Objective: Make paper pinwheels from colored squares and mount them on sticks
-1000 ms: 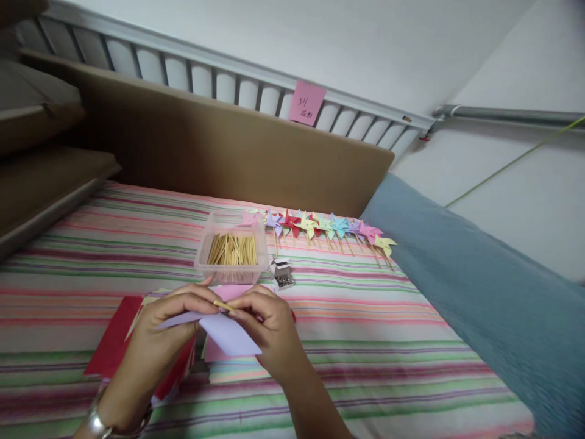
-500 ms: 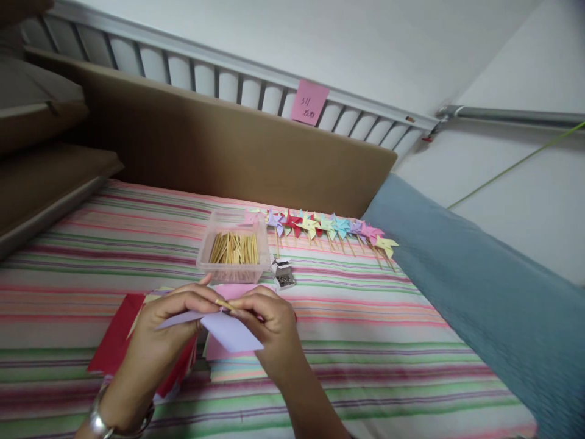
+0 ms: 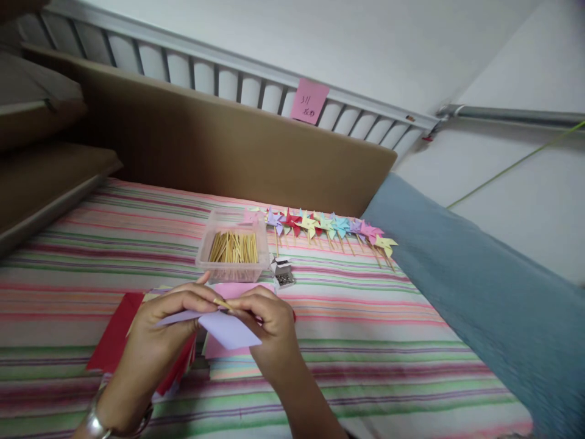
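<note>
A lilac paper pinwheel [image 3: 228, 329] is pinched in my left hand [image 3: 159, 323], its folded blades hanging toward me. My right hand [image 3: 274, 323] grips a short wooden stick [image 3: 222, 303], whose end shows between both sets of fingertips at the pinwheel's centre. The fingers hide most of the stick and whatever joins it to the paper. Beneath my left hand lies a stack of red paper sheets [image 3: 114, 335] with other colours under it. Pink and pastel sheets [image 3: 233, 369] are stacked below the pinwheel.
Just beyond my hands, a clear plastic box [image 3: 203, 259] holds many wooden sticks [image 3: 234, 248]. Beside it sits a small open box of metal pins [image 3: 284, 277]. Finished pinwheels [image 3: 340, 227] lie in a row along a brown board [image 3: 228, 152]. Cardboard packages [image 3: 50, 183] stand at left.
Both hands keep the same hold on the pinwheel and stick, shifted only a few pixels up and left.
</note>
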A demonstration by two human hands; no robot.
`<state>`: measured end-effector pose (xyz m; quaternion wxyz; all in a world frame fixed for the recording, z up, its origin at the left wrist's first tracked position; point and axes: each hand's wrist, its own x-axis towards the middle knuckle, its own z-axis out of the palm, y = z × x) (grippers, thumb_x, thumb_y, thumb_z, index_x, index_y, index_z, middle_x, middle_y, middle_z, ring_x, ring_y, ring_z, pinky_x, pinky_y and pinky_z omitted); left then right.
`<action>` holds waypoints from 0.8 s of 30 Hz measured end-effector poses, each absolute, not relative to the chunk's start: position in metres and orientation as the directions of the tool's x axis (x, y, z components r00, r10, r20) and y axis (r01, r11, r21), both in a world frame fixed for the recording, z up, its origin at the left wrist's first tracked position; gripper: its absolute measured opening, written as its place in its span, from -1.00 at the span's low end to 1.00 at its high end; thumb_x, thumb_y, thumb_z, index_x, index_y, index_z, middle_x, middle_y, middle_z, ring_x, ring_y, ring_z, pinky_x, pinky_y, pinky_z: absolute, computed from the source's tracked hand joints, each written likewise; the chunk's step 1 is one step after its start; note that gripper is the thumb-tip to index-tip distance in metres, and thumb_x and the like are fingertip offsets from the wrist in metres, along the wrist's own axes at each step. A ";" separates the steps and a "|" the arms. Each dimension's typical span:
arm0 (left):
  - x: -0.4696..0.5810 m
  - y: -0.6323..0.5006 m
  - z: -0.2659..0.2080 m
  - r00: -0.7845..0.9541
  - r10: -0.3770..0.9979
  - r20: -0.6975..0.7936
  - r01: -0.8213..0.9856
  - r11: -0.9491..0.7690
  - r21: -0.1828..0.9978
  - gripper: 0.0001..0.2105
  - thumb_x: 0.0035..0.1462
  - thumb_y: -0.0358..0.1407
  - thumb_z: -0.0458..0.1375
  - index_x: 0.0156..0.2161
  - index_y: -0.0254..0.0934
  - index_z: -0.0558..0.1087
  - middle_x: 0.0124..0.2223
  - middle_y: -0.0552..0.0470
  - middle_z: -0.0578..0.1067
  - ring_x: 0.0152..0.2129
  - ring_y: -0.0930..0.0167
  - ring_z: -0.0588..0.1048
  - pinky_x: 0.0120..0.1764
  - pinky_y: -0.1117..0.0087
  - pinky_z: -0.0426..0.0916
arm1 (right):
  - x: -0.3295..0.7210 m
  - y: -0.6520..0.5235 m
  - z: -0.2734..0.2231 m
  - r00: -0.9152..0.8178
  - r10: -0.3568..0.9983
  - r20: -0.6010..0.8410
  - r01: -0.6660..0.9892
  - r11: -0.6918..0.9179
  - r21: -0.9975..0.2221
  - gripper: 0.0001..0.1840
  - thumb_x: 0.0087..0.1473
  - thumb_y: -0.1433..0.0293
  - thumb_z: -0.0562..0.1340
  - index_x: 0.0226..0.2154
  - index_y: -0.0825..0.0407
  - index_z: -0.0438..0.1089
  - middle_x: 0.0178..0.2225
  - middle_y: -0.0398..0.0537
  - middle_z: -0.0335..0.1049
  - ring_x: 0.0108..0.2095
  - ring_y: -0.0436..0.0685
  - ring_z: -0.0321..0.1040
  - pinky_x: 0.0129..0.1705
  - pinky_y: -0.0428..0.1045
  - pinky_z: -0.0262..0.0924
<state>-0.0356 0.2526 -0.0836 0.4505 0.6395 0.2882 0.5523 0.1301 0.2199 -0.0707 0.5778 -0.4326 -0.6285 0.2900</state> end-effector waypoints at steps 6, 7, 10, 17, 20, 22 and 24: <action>-0.036 0.251 -0.082 0.210 0.868 0.450 -0.118 -0.435 0.893 -0.83 0.00 -0.46 0.23 -0.41 -0.09 0.57 -0.36 0.18 0.61 -0.36 0.42 0.55 0.24 0.23 0.06 | 0.128 0.220 -0.074 0.052 0.853 0.519 0.218 0.497 -0.840 -0.88 0.05 0.49 0.29 -0.35 0.08 0.59 -0.47 -0.03 0.46 -0.44 0.03 0.39 -0.43 -0.12 0.22; -0.035 0.251 -0.082 0.210 0.866 0.453 -0.114 -0.438 0.892 -0.82 0.01 -0.46 0.23 -0.42 -0.08 0.57 -0.36 0.18 0.61 -0.36 0.42 0.54 0.23 0.24 0.07 | 0.128 0.221 -0.074 0.053 0.851 0.522 0.217 0.500 -0.838 -0.87 0.05 0.49 0.29 -0.35 0.08 0.59 -0.47 -0.03 0.45 -0.44 0.03 0.39 -0.43 -0.12 0.22; -0.035 0.252 -0.082 0.204 0.866 0.456 -0.101 -0.445 0.890 -0.83 0.01 -0.45 0.23 -0.42 -0.08 0.57 -0.36 0.17 0.61 -0.36 0.42 0.54 0.22 0.25 0.11 | 0.130 0.222 -0.073 0.048 0.856 0.514 0.206 0.495 -0.844 -0.87 0.04 0.50 0.29 -0.35 0.08 0.59 -0.48 -0.03 0.45 -0.45 0.03 0.39 -0.44 -0.12 0.21; -0.035 0.254 -0.087 0.192 0.870 0.454 -0.115 -0.440 0.891 -0.84 -0.01 -0.44 0.26 -0.40 -0.08 0.58 -0.33 0.15 0.59 -0.32 0.41 0.53 0.20 0.26 0.15 | 0.133 0.223 -0.070 0.010 0.869 0.494 0.235 0.478 -0.846 -0.84 0.08 0.47 0.28 -0.30 0.06 0.59 -0.47 -0.02 0.44 -0.45 0.03 0.38 -0.44 -0.13 0.20; -0.037 0.254 -0.088 0.205 0.870 0.449 -0.114 -0.435 0.893 -0.84 0.01 -0.44 0.25 -0.39 -0.08 0.59 -0.32 0.15 0.58 -0.31 0.41 0.53 0.19 0.26 0.17 | 0.133 0.223 -0.072 0.018 0.866 0.499 0.242 0.481 -0.843 -0.84 0.08 0.46 0.28 -0.29 0.06 0.59 -0.47 -0.01 0.45 -0.44 0.04 0.39 -0.43 -0.11 0.21; -0.037 0.253 -0.089 0.212 0.866 0.453 -0.107 -0.441 0.891 -0.84 0.02 -0.44 0.25 -0.39 -0.08 0.58 -0.32 0.15 0.58 -0.30 0.41 0.53 0.20 0.26 0.16 | 0.133 0.223 -0.073 0.024 0.865 0.502 0.241 0.482 -0.842 -0.85 0.07 0.45 0.29 -0.29 0.06 0.60 -0.46 0.00 0.46 -0.44 0.05 0.39 -0.42 -0.11 0.22; -0.037 0.252 -0.089 0.207 0.862 0.463 -0.103 -0.451 0.887 -0.84 0.02 -0.44 0.24 -0.38 -0.08 0.58 -0.32 0.16 0.58 -0.31 0.42 0.53 0.20 0.26 0.15 | 0.133 0.223 -0.073 0.030 0.862 0.506 0.236 0.485 -0.842 -0.84 0.07 0.46 0.29 -0.29 0.06 0.60 -0.47 0.01 0.46 -0.44 0.05 0.40 -0.42 -0.11 0.22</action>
